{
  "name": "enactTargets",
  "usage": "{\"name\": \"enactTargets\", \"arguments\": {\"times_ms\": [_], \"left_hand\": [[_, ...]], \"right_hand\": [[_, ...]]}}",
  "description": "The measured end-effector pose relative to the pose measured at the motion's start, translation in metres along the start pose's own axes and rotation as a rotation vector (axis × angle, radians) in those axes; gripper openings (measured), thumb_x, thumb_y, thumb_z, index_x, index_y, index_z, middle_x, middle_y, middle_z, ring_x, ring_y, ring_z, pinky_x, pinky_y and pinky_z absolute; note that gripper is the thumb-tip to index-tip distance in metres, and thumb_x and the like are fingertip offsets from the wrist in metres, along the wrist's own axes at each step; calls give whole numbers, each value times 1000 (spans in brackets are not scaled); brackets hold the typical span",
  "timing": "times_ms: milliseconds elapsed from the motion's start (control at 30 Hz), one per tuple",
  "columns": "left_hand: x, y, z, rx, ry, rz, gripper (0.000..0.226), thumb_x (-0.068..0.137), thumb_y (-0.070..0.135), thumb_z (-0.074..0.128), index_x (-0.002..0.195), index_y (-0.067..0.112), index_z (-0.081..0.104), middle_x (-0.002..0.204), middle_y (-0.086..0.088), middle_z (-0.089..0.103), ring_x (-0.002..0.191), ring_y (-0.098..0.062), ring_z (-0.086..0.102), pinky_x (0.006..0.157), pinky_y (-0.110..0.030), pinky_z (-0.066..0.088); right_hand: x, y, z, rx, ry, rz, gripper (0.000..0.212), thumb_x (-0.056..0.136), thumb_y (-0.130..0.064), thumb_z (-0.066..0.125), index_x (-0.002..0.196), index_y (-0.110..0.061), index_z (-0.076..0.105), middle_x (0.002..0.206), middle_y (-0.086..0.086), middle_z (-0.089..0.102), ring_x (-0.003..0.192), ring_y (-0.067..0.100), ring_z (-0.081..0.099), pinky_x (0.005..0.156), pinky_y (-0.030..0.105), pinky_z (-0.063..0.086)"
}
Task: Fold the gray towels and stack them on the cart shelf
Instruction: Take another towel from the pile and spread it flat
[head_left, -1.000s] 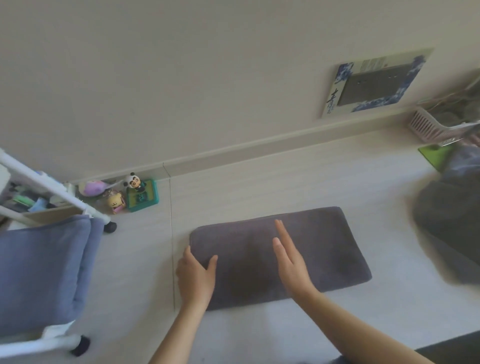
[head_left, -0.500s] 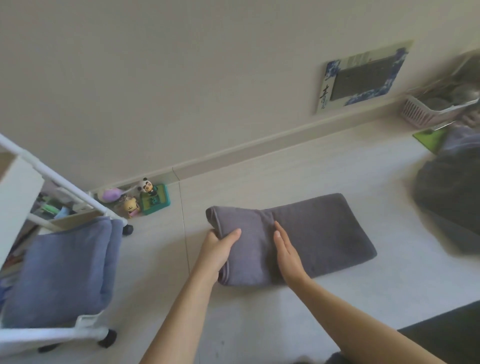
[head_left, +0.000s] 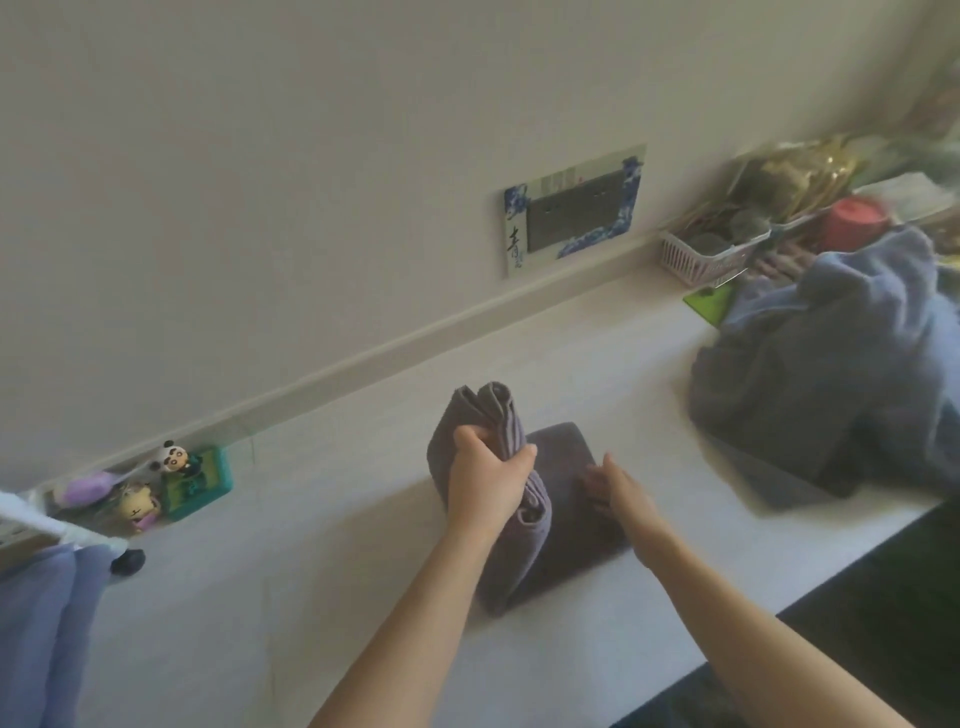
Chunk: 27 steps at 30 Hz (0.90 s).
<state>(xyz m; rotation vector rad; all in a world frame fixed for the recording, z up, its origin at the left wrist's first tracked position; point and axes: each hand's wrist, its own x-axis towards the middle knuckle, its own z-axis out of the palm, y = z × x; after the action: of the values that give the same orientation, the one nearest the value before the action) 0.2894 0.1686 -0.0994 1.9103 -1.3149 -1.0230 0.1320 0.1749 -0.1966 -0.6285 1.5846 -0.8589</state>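
Gray towel (head_left: 563, 525) mid-counter (head_left: 270, 597), nearer front edge. Your left hand (head_left: 488, 480) grips its left half, lifted upright. Right hand (head_left: 615, 491) flat, fingers straight, pressing right half down. Unfolded towel pile (head_left: 831, 384) at right edge.

bare floor (head_left: 291, 597) leftward, cart wheel (head_left: 127, 561) beyond, towel heap (head_left: 831, 374) right
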Motion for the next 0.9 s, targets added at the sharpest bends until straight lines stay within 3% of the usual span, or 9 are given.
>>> {"name": "enactTargets", "arguments": {"times_ms": [67,200,400,467,567,633,700,800,900], "left_hand": [[3,12,37,32,-16,9,40,83,27,70,101,15,36,99,-5,59,99,-26,61,76,-24,40],[10,8,94,118,-33,-8,37,85,26,66,107,14,39,109,-4,59,101,-25,61,84,-32,49],[14,-5,134,177,-73,-64,41,87,27,61,120,10,45,116,-7,56,105,-24,60,88,-31,48],[19,-8,132,70,-130,-147,37,89,23,53,124,11,49,115,-8,60,102,-25,61,91,-34,50],[23,-17,115,-7,-121,-102,36,90,12,42,121,12,60,114,-10,64,104,-26,62,95,-40,49],[23,-30,103,190,135,139,39,85,8,38,112,9,67,110,-8,62,103,-27,61,94,-36,48],[27,-48,93,529,382,364,47,77,17,37,113,9,67,119,-12,61,110,-34,57,96,-43,44],[35,-67,89,844,257,323,57,85,38,37,135,13,51,145,-16,42,133,-41,38,108,-57,30],[38,-77,97,965,137,225,65,87,53,33,142,20,42,150,-15,35,137,-41,33,103,-65,28]], "right_hand": [[7,-9,-20,74,-114,58,57,102,-43,22,129,-2,50,129,14,55,121,31,51,104,41,39],[15,-18,-47,76,-294,97,62,99,-51,18,129,-9,50,127,15,58,118,30,54,98,41,43],[33,-20,-57,-64,-337,120,61,99,-51,20,126,-9,55,117,16,64,107,27,61,96,40,47],[37,-24,-57,-128,-348,110,58,100,-49,23,119,-9,61,111,18,66,101,29,63,90,39,50],[35,-31,-52,-386,-335,-55,48,95,-49,42,114,-9,63,106,12,68,100,27,63,89,39,51],[32,-30,-46,-654,-319,-181,47,90,-41,56,126,-10,52,117,7,63,107,25,59,84,29,45],[32,-25,-41,-807,-321,-275,51,90,-28,57,135,-10,40,128,8,56,116,28,53,83,25,39],[34,-21,-39,-866,-345,-327,64,92,-18,48,147,-7,18,137,14,48,120,30,50,90,28,41],[34,-17,-34,-1012,-294,-313,70,92,-18,36,150,-8,-3,145,18,33,126,33,41,98,35,37]]}}
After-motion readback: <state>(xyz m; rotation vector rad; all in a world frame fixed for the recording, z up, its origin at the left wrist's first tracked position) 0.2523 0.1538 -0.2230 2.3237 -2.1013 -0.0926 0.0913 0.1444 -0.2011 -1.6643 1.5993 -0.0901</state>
